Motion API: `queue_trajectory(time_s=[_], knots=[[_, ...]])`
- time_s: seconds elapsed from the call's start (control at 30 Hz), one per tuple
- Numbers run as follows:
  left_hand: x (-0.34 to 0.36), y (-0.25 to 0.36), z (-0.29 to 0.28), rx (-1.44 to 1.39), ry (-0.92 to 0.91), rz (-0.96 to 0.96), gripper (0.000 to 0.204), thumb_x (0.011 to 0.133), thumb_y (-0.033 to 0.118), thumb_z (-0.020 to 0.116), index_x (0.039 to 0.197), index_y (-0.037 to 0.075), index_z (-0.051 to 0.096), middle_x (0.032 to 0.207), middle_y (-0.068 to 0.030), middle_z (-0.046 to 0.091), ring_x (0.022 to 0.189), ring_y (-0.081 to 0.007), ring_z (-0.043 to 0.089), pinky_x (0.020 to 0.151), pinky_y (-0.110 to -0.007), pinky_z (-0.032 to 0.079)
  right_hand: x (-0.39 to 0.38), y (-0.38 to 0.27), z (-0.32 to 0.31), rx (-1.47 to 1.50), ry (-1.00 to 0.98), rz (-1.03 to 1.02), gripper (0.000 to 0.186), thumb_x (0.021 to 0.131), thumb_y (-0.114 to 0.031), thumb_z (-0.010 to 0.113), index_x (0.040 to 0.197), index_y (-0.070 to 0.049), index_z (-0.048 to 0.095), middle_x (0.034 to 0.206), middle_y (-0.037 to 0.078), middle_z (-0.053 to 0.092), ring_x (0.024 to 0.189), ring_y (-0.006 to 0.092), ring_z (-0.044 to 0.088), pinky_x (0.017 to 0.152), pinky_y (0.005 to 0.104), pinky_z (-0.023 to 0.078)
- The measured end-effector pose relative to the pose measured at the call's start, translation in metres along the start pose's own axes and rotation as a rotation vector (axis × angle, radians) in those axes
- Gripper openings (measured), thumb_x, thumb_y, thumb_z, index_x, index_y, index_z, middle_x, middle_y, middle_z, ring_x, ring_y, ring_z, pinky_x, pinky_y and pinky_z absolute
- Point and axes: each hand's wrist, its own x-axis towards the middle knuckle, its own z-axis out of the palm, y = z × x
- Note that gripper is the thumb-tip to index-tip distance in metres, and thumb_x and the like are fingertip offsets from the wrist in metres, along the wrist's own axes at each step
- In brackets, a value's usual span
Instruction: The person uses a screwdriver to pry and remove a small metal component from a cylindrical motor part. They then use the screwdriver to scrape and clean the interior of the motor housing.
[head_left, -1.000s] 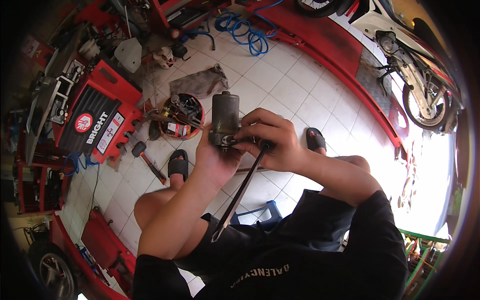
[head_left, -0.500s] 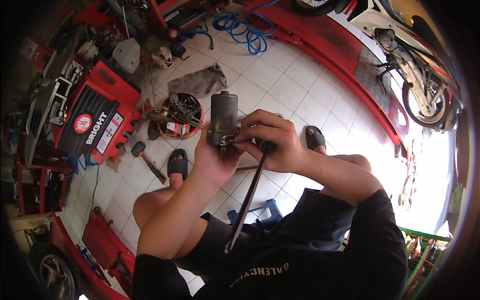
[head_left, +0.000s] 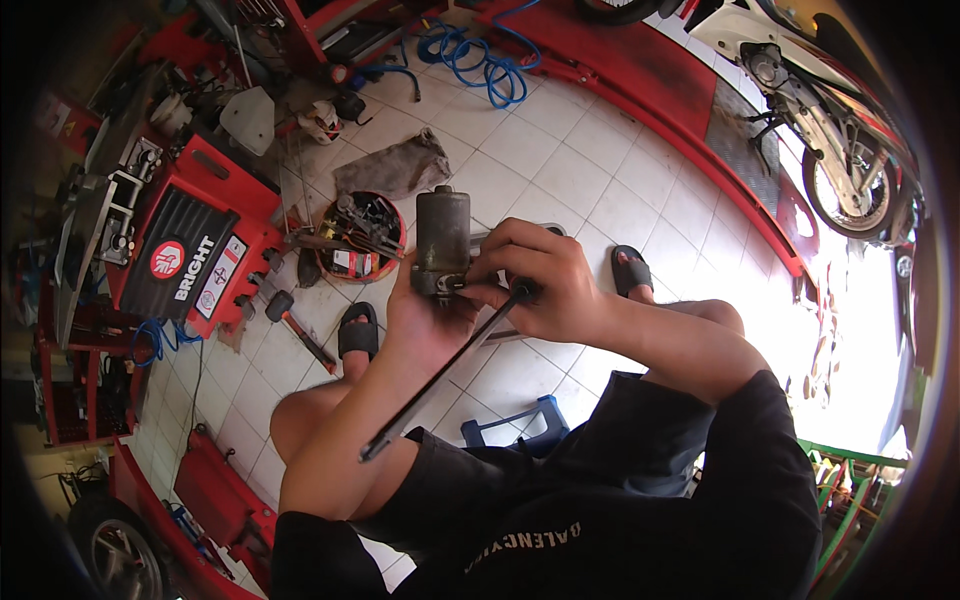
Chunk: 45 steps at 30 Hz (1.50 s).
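A dark grey metal cylinder that looks like a starter motor (head_left: 443, 228) stands upright in my left hand (head_left: 420, 320), whose fingers wrap round its lower end from below. My right hand (head_left: 548, 280) is closed around a long-shafted screwdriver (head_left: 440, 378), with its handle mostly hidden in the palm. The shaft slants down to the left, its tip over my left forearm. Thumb and fingertips of the right hand pinch at a small metal fitting (head_left: 452, 282) on the motor's lower side; what they grip there is too small to make out.
Left of the motor, a round red-rimmed tub (head_left: 401, 225) holds parts and tools. A mallet (head_left: 300, 332) lies by my left foot, before a red machine (head_left: 190, 230). A grey cloth (head_left: 395, 165), blue hose (head_left: 480, 65), blue stool (head_left: 520, 428) and motorcycle (head_left: 840, 150) surround me.
The screwdriver has swung, its tip moving left and slightly up from over my lap to over my left forearm. Both hands keep their places at the motor.
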Motion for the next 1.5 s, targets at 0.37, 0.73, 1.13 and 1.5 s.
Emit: queue_trajectory(time_s=[0.37, 0.73, 1.13, 1.5], knots=[[-0.002, -0.005, 0.007, 0.116, 0.126, 0.062, 0.044, 0.103, 0.044, 0.04, 0.118, 0.009, 0.063, 0.105, -0.0096, 0.068, 0.098, -0.0222, 0.066, 0.082, -0.037, 0.054, -0.003, 0.003, 0.0, -0.004, 0.025, -0.068, 0.021, 0.073, -0.007, 0.082, 0.091, -0.007, 0.07, 0.089, 0.007, 0.063, 0.07, 0.0266, 0.066, 0.058, 0.0365, 0.051], [-0.004, 0.0, -0.005, -0.005, 0.021, -0.007, 0.049, 0.104, 0.048, 0.038, 0.119, 0.008, 0.063, 0.105, -0.0093, 0.068, 0.095, -0.0236, 0.065, 0.082, -0.037, 0.053, -0.006, -0.001, -0.001, -0.014, -0.028, -0.066, 0.026, 0.071, -0.007, 0.086, 0.092, -0.005, 0.071, 0.09, 0.009, 0.064, 0.073, 0.0254, 0.065, 0.061, 0.035, 0.052], [-0.005, -0.004, 0.002, 0.113, -0.004, 0.048, 0.047, 0.102, 0.046, 0.042, 0.114, 0.006, 0.064, 0.103, -0.0104, 0.068, 0.098, -0.0246, 0.065, 0.082, -0.038, 0.054, -0.008, 0.002, -0.001, -0.016, -0.007, -0.06, 0.029, 0.069, -0.004, 0.087, 0.091, -0.003, 0.069, 0.087, 0.009, 0.064, 0.071, 0.0246, 0.064, 0.059, 0.0337, 0.051], [-0.006, -0.004, 0.005, 0.134, 0.037, 0.037, 0.044, 0.102, 0.044, 0.044, 0.112, 0.007, 0.065, 0.101, -0.0091, 0.069, 0.096, -0.0206, 0.066, 0.082, -0.037, 0.053, -0.009, -0.001, -0.003, -0.018, -0.03, -0.042, 0.03, 0.07, -0.005, 0.086, 0.093, -0.003, 0.068, 0.085, 0.009, 0.063, 0.072, 0.0248, 0.064, 0.059, 0.0344, 0.051]])
